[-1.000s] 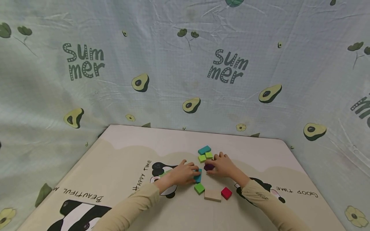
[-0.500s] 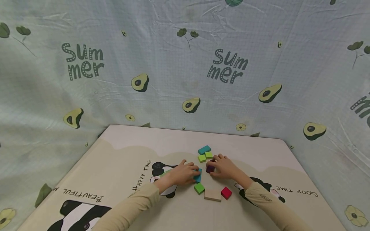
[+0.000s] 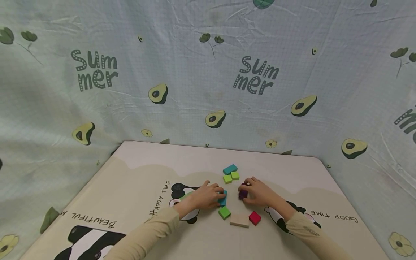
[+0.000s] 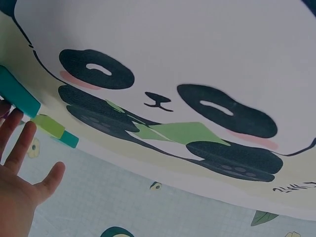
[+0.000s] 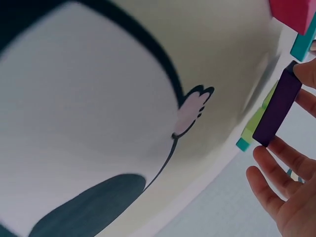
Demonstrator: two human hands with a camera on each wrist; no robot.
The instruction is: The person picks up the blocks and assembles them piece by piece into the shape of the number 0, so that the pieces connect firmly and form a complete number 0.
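Note:
My right hand (image 3: 260, 193) holds a dark purple block (image 5: 277, 106) at its ends, with the thumb on one and fingers on the other. To its left, my left hand (image 3: 205, 196) has its fingers around a teal block (image 3: 223, 198), partly covering it. One outer finger sticks out away from the block. A green block (image 3: 224, 212) lies just nearer than the teal one. Beside that are a plain wooden block (image 3: 239, 220) and a red block (image 3: 255, 218). Two yellow-green blocks (image 3: 231, 177) and another teal block (image 3: 230, 169) lie farther back.
A table (image 3: 195, 155) with a panda-print cover (image 4: 163, 59) bears all the blocks. Behind it hangs a pale curtain (image 3: 182, 65) printed with avocados. Both forearms in beige sleeves (image 3: 146, 234) reach in from the near side.
My right hand has moved right and slightly nearer with the purple block, away from the yellow-green blocks. The purple block has turned. My left hand and the other blocks have stayed put.

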